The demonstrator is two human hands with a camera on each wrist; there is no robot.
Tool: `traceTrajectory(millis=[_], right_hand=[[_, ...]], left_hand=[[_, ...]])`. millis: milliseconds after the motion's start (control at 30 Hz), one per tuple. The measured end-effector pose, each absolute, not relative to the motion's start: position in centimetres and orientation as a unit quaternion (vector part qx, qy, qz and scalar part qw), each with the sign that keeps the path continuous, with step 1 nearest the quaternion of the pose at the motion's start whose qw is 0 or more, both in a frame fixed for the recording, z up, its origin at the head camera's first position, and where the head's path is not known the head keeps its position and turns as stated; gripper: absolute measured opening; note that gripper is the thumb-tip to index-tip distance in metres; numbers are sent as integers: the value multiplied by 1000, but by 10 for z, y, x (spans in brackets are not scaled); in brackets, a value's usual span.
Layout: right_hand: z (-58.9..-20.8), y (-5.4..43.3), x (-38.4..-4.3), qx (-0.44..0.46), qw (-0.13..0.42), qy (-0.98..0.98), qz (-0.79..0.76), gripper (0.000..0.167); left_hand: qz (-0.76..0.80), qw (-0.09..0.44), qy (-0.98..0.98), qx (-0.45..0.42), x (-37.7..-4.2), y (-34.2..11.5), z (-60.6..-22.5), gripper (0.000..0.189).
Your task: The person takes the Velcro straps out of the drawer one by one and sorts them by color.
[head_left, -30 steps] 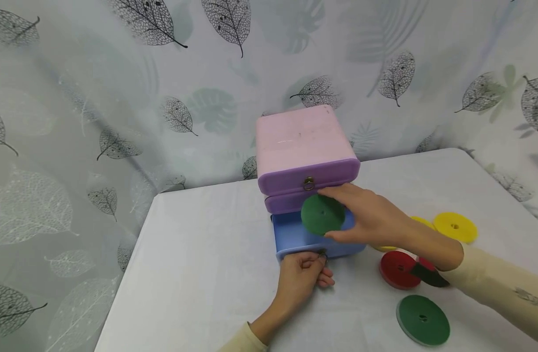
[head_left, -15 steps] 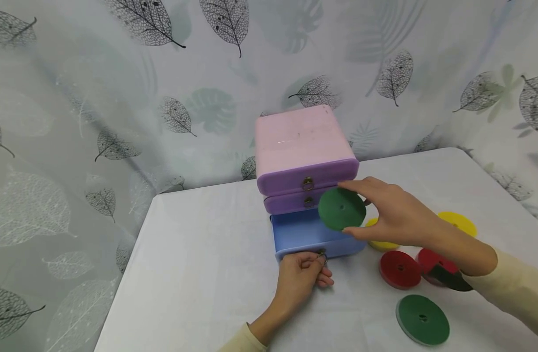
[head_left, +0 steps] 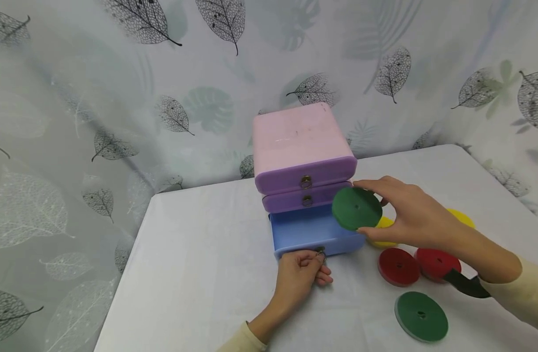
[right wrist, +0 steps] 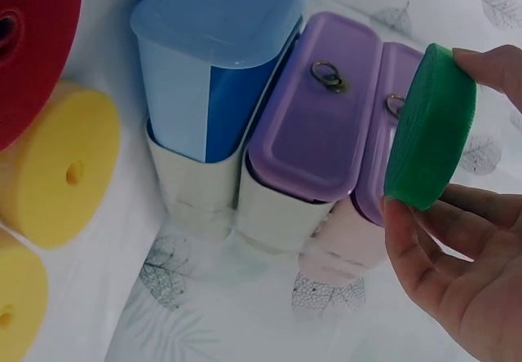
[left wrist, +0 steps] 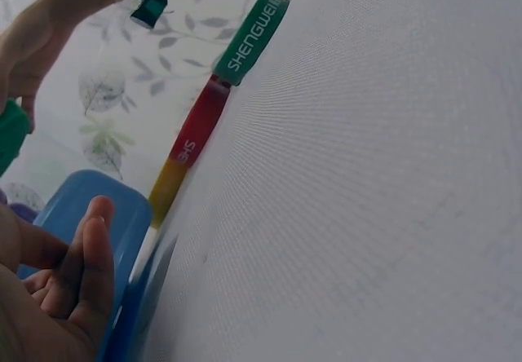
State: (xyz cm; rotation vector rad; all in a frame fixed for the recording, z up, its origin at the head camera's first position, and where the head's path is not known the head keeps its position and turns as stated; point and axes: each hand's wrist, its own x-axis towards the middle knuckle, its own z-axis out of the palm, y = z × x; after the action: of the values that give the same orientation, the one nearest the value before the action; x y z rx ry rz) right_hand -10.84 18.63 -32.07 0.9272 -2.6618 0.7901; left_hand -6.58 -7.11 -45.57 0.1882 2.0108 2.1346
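My left hand (head_left: 297, 278) pinches the small metal ring pull (head_left: 322, 254) on the front of the blue drawer (head_left: 317, 245), the lowest in the cabinet, which is pulled out. Between thumb and fingers, my right hand (head_left: 412, 215) grips a green tape roll (head_left: 356, 209) by its rim, raised over the drawer's right end. The same roll (right wrist: 432, 125) appears edge-on in the right wrist view, in front of the purple drawers. In the left wrist view, the curled fingers (left wrist: 81, 272) of my left hand are beside the blue drawer front (left wrist: 98, 203).
The pink cabinet (head_left: 302, 132) has two purple drawers (head_left: 328, 171), both pushed in. Right of it lie a second green roll (head_left: 421, 318), two red rolls (head_left: 397, 267) and two yellow rolls (head_left: 382, 234) on the white cloth (head_left: 198, 269). A dark green strip (head_left: 467, 284) hangs at my right wrist.
My right hand has moved right with the green roll, from over the drawer's middle to its right end. My left hand has stayed at the ring pull.
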Motion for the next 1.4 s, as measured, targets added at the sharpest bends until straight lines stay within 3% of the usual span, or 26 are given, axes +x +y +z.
traceTrajectory(millis=[233, 533, 1100, 1400], right_hand=[[-317, 196, -103, 306, 115, -909, 259, 83], [-317, 214, -93, 231, 54, -934, 268, 87], [-340, 232, -79, 245, 90, -929, 262, 84], [-352, 249, -59, 204, 68, -942, 257, 87]], left_hand=[[723, 100, 680, 67, -68, -70, -456, 22], [720, 92, 683, 74, -71, -69, -455, 22], [703, 86, 701, 77, -90, -79, -456, 21], [712, 82, 694, 71, -103, -78, -457, 22]])
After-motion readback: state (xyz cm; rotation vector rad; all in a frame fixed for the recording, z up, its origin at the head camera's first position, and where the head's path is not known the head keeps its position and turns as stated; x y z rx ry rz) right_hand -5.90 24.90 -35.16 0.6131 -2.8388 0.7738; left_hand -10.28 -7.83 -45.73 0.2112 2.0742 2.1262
